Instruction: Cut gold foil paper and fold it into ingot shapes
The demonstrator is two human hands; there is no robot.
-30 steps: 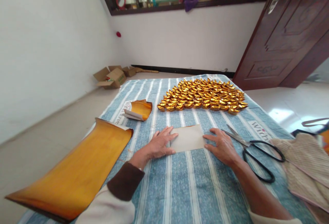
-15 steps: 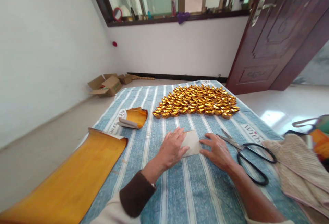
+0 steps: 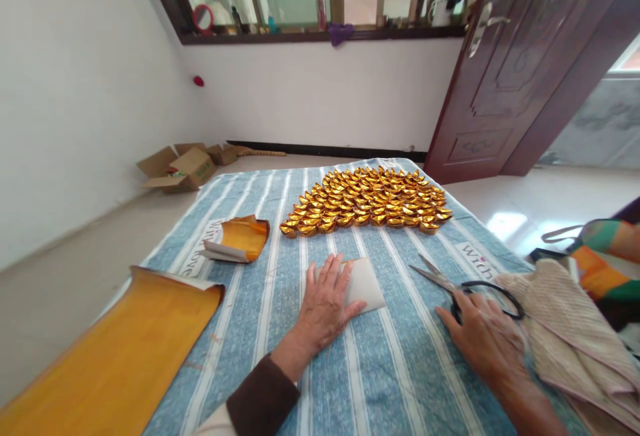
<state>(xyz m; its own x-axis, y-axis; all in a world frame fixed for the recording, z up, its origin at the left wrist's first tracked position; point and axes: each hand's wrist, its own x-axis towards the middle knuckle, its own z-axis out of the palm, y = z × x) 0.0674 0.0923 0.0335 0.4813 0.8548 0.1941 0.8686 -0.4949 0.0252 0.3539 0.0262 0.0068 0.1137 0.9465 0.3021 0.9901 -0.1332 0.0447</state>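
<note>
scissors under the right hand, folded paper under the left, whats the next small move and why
Probably close the right hand around the handles of the black scissors and lift them toward the folded paper. The right hand already lies on the handle loops, the blades point toward the paper, and the left hand presses the paper flat on the striped cloth, steadying it for a cut.

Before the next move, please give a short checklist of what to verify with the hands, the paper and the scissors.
1. Left hand flat on the folded paper: ok.
2. Paper lies flat on the striped cloth: ok.
3. Right hand on the scissors handle: ok.
4. Fingers through the handle loops: cannot tell.
5. Scissors blades closed: not ok, slightly apart.
6. Gold paper ingots apart from the blades: ok.
</note>
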